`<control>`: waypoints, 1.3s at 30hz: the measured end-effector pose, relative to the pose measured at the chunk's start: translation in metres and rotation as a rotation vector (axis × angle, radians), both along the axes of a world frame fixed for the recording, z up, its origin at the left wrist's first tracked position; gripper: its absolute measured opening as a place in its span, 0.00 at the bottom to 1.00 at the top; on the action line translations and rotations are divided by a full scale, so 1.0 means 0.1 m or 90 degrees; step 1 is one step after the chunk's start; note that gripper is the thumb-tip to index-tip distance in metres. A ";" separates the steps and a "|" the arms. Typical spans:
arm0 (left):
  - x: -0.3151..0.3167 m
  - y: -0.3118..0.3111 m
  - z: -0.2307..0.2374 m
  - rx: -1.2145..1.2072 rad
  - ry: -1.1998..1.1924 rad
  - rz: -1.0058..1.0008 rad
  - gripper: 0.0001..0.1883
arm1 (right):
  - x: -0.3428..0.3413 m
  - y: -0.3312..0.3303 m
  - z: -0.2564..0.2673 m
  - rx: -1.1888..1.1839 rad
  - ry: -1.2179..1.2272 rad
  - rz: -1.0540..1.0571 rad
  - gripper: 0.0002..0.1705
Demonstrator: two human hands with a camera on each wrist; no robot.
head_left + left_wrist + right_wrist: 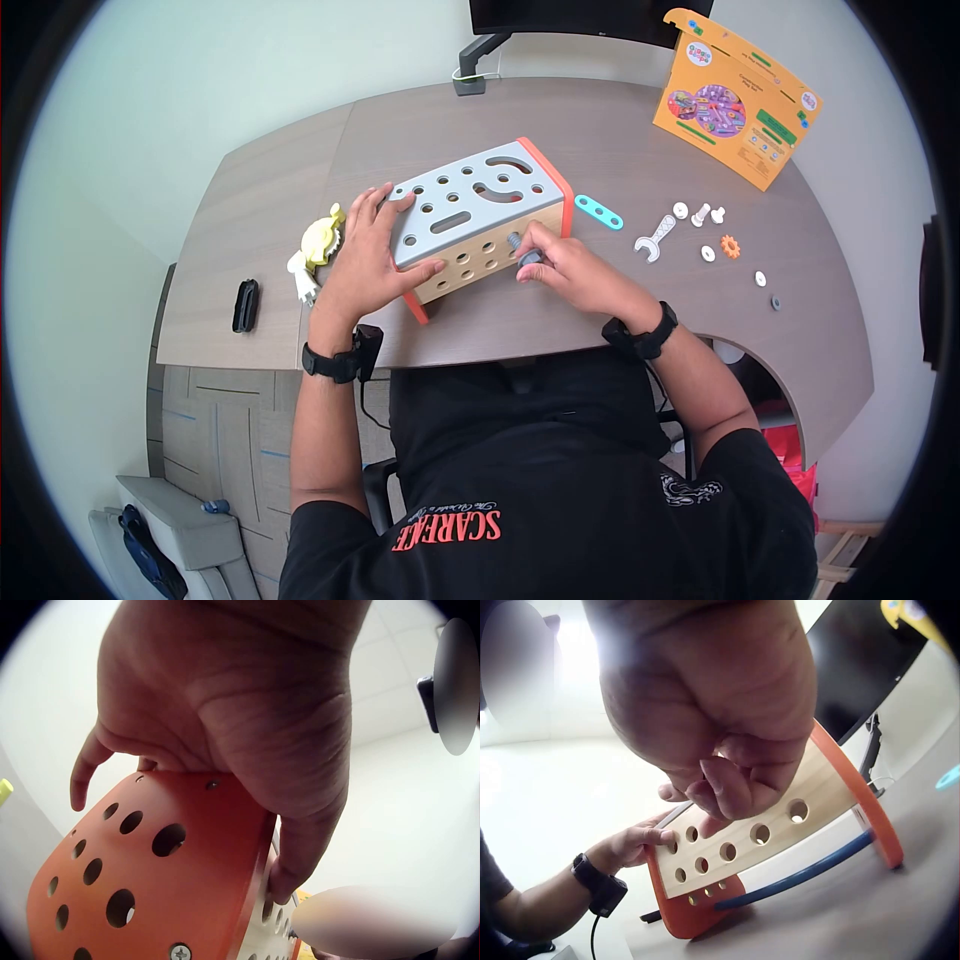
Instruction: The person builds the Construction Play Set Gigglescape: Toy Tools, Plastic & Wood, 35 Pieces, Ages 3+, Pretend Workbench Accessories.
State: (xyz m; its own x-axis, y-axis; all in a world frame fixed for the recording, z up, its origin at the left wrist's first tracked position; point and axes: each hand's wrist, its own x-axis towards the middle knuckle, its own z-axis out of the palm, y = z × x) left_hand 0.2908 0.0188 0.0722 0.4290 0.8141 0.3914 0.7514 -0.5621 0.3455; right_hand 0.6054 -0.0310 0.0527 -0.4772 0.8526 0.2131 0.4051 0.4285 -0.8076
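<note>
In the head view, a toy box with a grey perforated top (pixel 480 222), wooden sides and orange ends stands at an angle on the table. My left hand (pixel 372 265) grips its left end, fingers over the top and thumb against the wooden side. At that side, near the right end, my right hand (pixel 592 277) pinches a grey-blue bolt (pixel 514 241). The left wrist view has my left hand (pixel 225 697) over the orange end panel (pixel 206 889). My right hand (pixel 712 697) has curled fingers before the wooden side (pixel 821 787); the bolt is hidden there.
Right of the box lie a turquoise strip (pixel 599 212), a grey wrench (pixel 655 240), an orange gear (pixel 730 246) and several small pieces. Yellow and white toys (pixel 320 240) and a black case (pixel 245 306) lie left. An orange carton (pixel 740 100) and monitor (pixel 590 18) stand behind.
</note>
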 end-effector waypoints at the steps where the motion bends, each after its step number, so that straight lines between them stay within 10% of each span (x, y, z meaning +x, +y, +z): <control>1: 0.00 0.00 0.00 -0.001 0.000 0.000 0.51 | 0.00 0.00 0.02 -0.005 -0.005 -0.003 0.13; 9: -0.02 0.01 -0.01 0.003 0.001 -0.004 0.51 | -0.08 -0.02 0.02 -0.075 0.083 -0.062 0.16; 23: 0.13 -0.18 0.24 -0.052 0.119 0.087 0.49 | -0.11 0.15 -0.13 0.247 -0.193 -0.310 0.40; 28: 0.90 -0.56 0.20 0.206 0.120 0.073 0.49 | 0.15 0.04 -0.16 0.188 -0.114 -0.373 0.37; 34: 1.60 -0.42 -0.51 0.388 0.226 0.096 0.47 | 1.26 0.07 -0.20 0.330 -0.139 -0.736 0.23; 39: 1.67 -0.23 -0.67 0.430 0.312 0.195 0.48 | 3.31 -0.20 -0.54 0.088 -0.475 -0.972 0.18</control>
State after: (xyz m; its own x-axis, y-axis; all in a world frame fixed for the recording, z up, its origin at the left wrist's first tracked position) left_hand 0.4578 -0.0038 0.0052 0.4763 0.5818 0.6593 0.8783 -0.2797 -0.3877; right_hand 0.9362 -0.0513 -0.0010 0.6730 0.5909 0.4448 0.7283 -0.6344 -0.2592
